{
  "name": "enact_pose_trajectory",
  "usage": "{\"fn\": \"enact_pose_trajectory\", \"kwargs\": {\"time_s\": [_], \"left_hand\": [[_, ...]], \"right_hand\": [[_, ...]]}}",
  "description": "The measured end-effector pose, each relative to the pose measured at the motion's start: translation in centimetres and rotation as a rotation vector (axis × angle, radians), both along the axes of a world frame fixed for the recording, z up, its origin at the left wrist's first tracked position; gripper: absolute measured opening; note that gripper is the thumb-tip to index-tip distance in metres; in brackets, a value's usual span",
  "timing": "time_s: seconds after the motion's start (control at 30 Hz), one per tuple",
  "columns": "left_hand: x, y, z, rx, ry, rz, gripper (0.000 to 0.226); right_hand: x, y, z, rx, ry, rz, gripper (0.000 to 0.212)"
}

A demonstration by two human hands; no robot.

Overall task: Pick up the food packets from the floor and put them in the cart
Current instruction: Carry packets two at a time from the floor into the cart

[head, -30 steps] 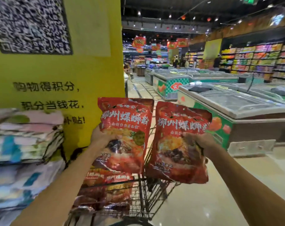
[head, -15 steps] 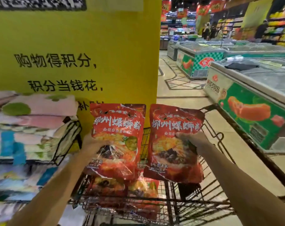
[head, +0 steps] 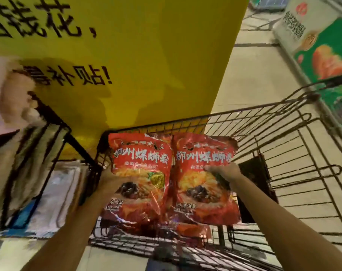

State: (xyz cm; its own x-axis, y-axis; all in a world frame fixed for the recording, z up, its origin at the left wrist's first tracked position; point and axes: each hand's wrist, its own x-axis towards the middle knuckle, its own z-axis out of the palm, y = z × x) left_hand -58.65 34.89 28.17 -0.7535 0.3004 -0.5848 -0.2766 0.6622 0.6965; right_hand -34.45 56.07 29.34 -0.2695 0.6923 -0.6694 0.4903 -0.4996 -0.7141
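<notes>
At far left we note a dark wire rack [head: 49, 122] holding stacked, soft folded goods in plastic wrap [head: 54, 196]; the detail is blurred. Behind it stands a flat yellow sign board [head: 156, 55] with black printed characters.

The left hand [head: 109, 178] reaches forward from a bare, nearly straight forearm. It grips the left packet [head: 140, 173] at that packet's left edge, about mid-height. The fingers of this hand are mostly hidden behind the packet, so we record them as closed on it, with no more detail to report.

The left packet is a glossy red plastic pouch, roughly rectangular, crinkled along its top seam, printed with white characters and a food picture. It is held upright over the cart [head: 264, 133], above the basket's left end.

Just beside it, edges touching or overlapping, is the right packet [head: 203, 182], of the same print and material. The right hand [head: 223, 171] holds it from its right side, fingers [head: 209, 168] curled over the front face near mid-height and closed on the pouch. The right forearm rises diagonally from the lower right corner.

Below both, more red packets [head: 193, 229] lie on the cart's wire floor. The cart is dark metal mesh. To the far right stands a chest freezer [head: 322, 55] with a green printed side, on a pale tiled floor [head: 250, 79].
</notes>
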Motion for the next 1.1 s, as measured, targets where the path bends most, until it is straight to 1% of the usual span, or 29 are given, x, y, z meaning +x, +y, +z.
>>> {"fn": "enact_pose_trajectory", "kwargs": {"time_s": [0.07, 0.13, 0.17, 0.23, 0.27, 0.4, 0.47, 0.5, 0.53, 0.6, 0.63, 0.67, 0.7, 0.73, 0.77, 0.8, 0.83, 0.87, 0.9, 0.97, 1.0, 1.03, 1.1], "left_hand": [[-1.3, -0.1, -3.0, -0.066, 0.012, -0.055, 0.095], [-2.0, -0.5, -5.5, -0.113, -0.037, -0.088, 0.089], [-2.3, -0.7, -6.6, -0.13, -0.078, -0.099, 0.086], [-2.7, -1.0, -8.3, -0.137, -0.138, -0.115, 0.081], [-2.8, -0.9, -9.1, -0.14, -0.154, -0.104, 0.079], [-4.4, -1.4, -12.0, -0.166, -0.164, -0.06, 0.074], [-5.1, -1.7, -12.7, -0.177, -0.169, -0.047, 0.078], [-5.0, -1.7, -12.6, -0.165, -0.16, -0.028, 0.086], [-4.9, -1.7, -12.5, -0.16, -0.131, -0.038, 0.099], [-4.1, -1.8, -12.2, -0.142, 0.015, -0.15, 0.127], [-3.8, -2.0, -12.0, -0.15, 0.138, -0.239, 0.133], [-3.4, -2.2, -11.8, -0.173, 0.317, -0.375, 0.126], [-3.0, -2.4, -11.8, -0.196, 0.548, -0.571, 0.109], [-2.9, -2.5, -12.3, -0.198, 0.732, -0.776, 0.089], [-2.5, -2.5, -12.6, -0.199, 0.835, -0.959, 0.074], [-2.0, -2.6, -12.9, -0.232, 0.847, -1.091, 0.068], [-1.6, -2.8, -13.5, -0.298, 0.796, -1.169, 0.074], [-1.2, -2.9, -13.7, -0.361, 0.748, -1.207, 0.088], [-1.0, -3.1, -14.2, -0.399, 0.723, -1.214, 0.101], [-0.8, -3.5, -14.5, -0.432, 0.711, -1.202, 0.113], [-0.8, -3.7, -14.4, -0.434, 0.692, -1.184, 0.116], [-0.9, -3.9, -14.6, -0.424, 0.67, -1.167, 0.118], [-1.1, -4.2, -14.9, -0.424, 0.653, -1.127, 0.121]], "right_hand": [[-1.3, -0.1, -3.1, -0.037, -0.008, -0.002, 0.052], [-2.3, -0.4, -6.1, -0.103, -0.043, 0.0, 0.057], [-2.8, -0.8, -7.4, -0.136, -0.062, -0.011, 0.055], [-3.7, -1.5, -9.6, -0.182, -0.116, -0.026, 0.042], [-4.0, -1.9, -10.5, -0.208, -0.132, -0.027, 0.039], [-3.9, -2.9, -13.7, -0.307, -0.131, -0.002, 0.039], [-3.5, -3.3, -14.6, -0.326, -0.117, 0.005, 0.035], [-3.4, -3.4, -15.0, -0.317, -0.111, 0.016, 0.039], [-3.4, -3.6, -15.2, -0.305, -0.127, 0.019, 0.05], [-3.3, -3.8, -16.0, -0.284, -0.208, 0.033, 0.086], [-3.2, -3.8, -16.4, -0.269, -0.24, 0.046, 0.095], [-3.4, -4.0, -16.3, -0.242, -0.268, 0.062, 0.095], [-3.7, -4.1, -16.1, -0.2, -0.29, 0.066, 0.092], [-3.9, -4.3, -15.8, -0.147, -0.32, 0.055, 0.097], [-4.0, -4.5, -15.7, -0.051, -0.38, 0.069, 0.11], [-4.1, -4.4, -15.6, 0.086, -0.473, 0.139, 0.122], [-4.1, -4.2, -15.6, 0.23, -0.563, 0.265, 0.131], [-4.2, -4.0, -15.4, 0.353, -0.622, 0.428, 0.135], [-4.3, -3.8, -15.2, 0.446, -0.63, 0.604, 0.137], [-5.0, -4.0, -15.0, 0.518, -0.606, 0.976, 0.139], [-5.5, -4.5, -15.1, 0.513, -0.592, 1.134, 0.14], [-6.0, -5.1, -15.2, 0.506, -0.58, 1.253, 0.141], [-6.8, -6.4, -15.7, 0.502, -0.624, 1.346, 0.141]]}}
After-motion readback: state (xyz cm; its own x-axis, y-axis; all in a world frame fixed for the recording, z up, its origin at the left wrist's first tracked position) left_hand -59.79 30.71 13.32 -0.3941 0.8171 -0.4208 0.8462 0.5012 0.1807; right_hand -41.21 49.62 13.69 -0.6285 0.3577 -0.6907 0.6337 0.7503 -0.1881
